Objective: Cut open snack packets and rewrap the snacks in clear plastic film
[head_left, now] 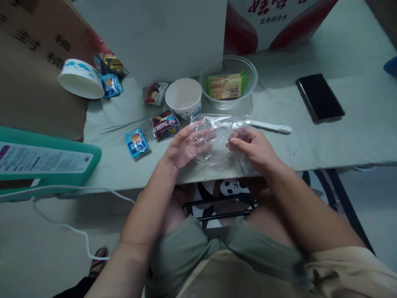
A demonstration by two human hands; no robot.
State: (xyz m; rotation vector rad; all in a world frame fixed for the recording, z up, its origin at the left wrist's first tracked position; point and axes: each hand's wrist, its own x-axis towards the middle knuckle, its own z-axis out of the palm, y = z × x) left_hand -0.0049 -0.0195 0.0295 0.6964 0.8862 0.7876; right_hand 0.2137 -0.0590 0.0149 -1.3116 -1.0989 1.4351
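Observation:
A thin, crinkled clear plastic bag (pixel 221 142) is stretched between my hands at the table's front edge. My left hand (pixel 194 142) has its fingers spread apart against the clear film; whether they are inside or behind it I cannot tell. The thumb and fingers of my right hand (pixel 251 145) pinch the bag's right side. Just beyond stand a white paper bowl (pixel 186 97) and a clear plastic bowl (pixel 252 80) with a green-and-yellow snack packet (pixel 226 86) in it. A white plastic knife-like utensil (pixel 269 126) lies partly behind the bag.
Left of my hands lie a blue snack packet (pixel 137 143), a dark red one (pixel 165 124) and a red-and-white one (pixel 155 94). Another paper bowl (pixel 81 80) lies tipped by a cardboard box (pixel 37 82). A phone (pixel 320 97) rests at right; a green plastic object (pixel 89 159) stands at left.

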